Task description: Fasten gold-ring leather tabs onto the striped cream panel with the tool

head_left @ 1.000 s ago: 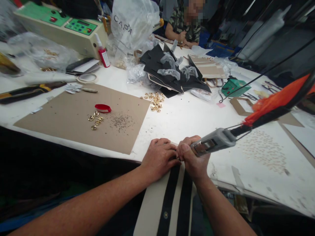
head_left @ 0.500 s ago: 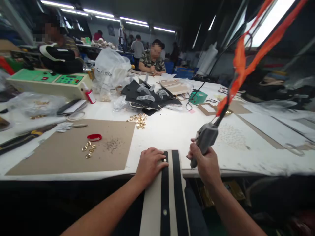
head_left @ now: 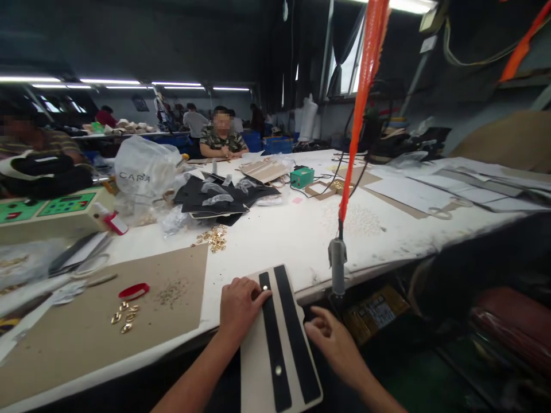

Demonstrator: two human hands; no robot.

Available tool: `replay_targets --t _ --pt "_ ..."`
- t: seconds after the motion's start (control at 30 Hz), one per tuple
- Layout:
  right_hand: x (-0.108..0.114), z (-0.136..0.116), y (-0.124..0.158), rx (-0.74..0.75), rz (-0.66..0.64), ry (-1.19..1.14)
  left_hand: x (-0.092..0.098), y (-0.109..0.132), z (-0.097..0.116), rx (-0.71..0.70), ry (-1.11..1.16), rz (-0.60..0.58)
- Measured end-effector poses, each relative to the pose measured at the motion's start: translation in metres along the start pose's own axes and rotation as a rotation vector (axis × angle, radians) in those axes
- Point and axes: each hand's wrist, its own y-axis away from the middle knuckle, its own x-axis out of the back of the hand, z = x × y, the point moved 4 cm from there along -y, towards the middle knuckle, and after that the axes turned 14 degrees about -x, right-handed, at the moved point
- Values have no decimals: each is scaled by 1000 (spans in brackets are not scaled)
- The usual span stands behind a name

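A flat beige panel (head_left: 253, 367) with two black strips sticks out over the table's front edge, tilted slightly left. Two small shiny round studs sit on its left strip: an upper stud (head_left: 265, 288) and a lower stud (head_left: 278, 370). My left hand (head_left: 241, 307) is closed on the panel's upper left part, fingers curled and thumb beside the upper stud. My right hand (head_left: 333, 341) is empty beside the panel's right edge, its fingers loosely bent and apart. Above it a grey electric screwdriver (head_left: 338, 267) hangs free from an orange-wrapped cord (head_left: 357, 115).
On the brown board (head_left: 172, 321) at left lie a red ring-shaped item (head_left: 134, 291), gold metal fittings (head_left: 125, 316) and scattered dark bits. Gold pieces (head_left: 213, 238), black sheets (head_left: 210, 198) and a green box (head_left: 302, 177) stand farther back. A co-worker (head_left: 221, 137) sits across the table.
My right hand has let go of the electric screwdriver and come down beside the panel. The screwdriver now hangs upright. My left hand's fingers are more curled, and the view has turned right.
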Motion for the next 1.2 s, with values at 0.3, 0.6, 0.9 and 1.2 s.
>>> replay_targets --t 0.3,0.6,0.9,1.2 --pt "-78 -71 42 509 -190 223 33 29 40 297 594 58" --pt "-50 -113 77 888 -168 110 47 55 49 962 1164 285" --pt "-30 -140 2 524 29 221 50 39 87 877 1495 223" --pt "-39 -149 -16 921 -63 366 49 36 68 968 1548 226"
